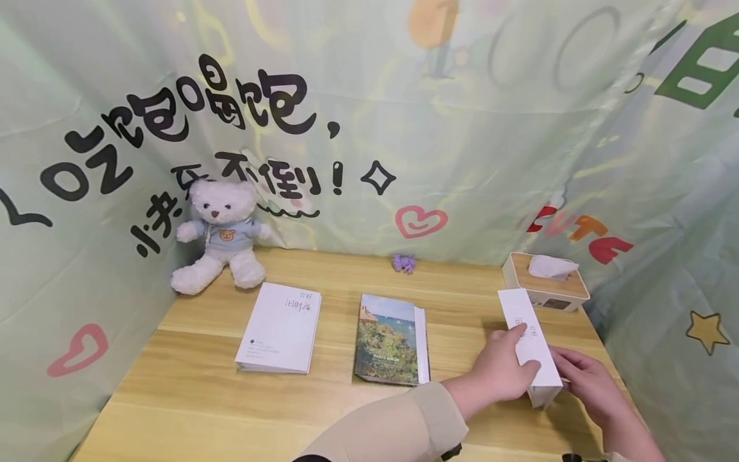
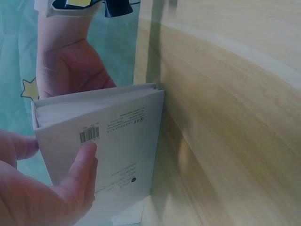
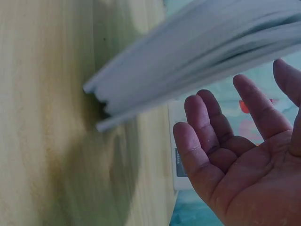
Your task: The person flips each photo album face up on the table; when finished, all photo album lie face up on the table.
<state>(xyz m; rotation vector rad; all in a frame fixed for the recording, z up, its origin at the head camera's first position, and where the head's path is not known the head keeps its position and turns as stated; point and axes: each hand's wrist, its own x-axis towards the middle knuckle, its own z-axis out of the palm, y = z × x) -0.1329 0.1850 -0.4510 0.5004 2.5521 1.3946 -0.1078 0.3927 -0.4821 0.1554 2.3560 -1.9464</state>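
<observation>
At the right of the table stands a white album (image 1: pixel 534 343), spine up, with handwritten characters on the spine. My left hand (image 1: pixel 499 369) grips it from the left, fingers on its cover and spine. Its barcoded cover (image 2: pixel 117 136) shows in the left wrist view. On the other side is my right hand (image 1: pixel 589 378), palm toward the album, fingers spread and fairly straight in the right wrist view. A gap shows there between most fingertips and the pages (image 3: pixel 188 61); whether any finger touches is unclear. Another white album (image 1: pixel 280 333) and a landscape-covered photo album (image 1: pixel 387 340) lie farther left.
A tissue box (image 1: pixel 548 282) sits at the back right, just behind the held album. The white teddy bear (image 1: pixel 222 237) sits at the back left. Near the back edge lies a small purple item (image 1: pixel 403 263). Printed curtains (image 1: pixel 369 128) enclose the wooden table (image 1: pixel 231 410).
</observation>
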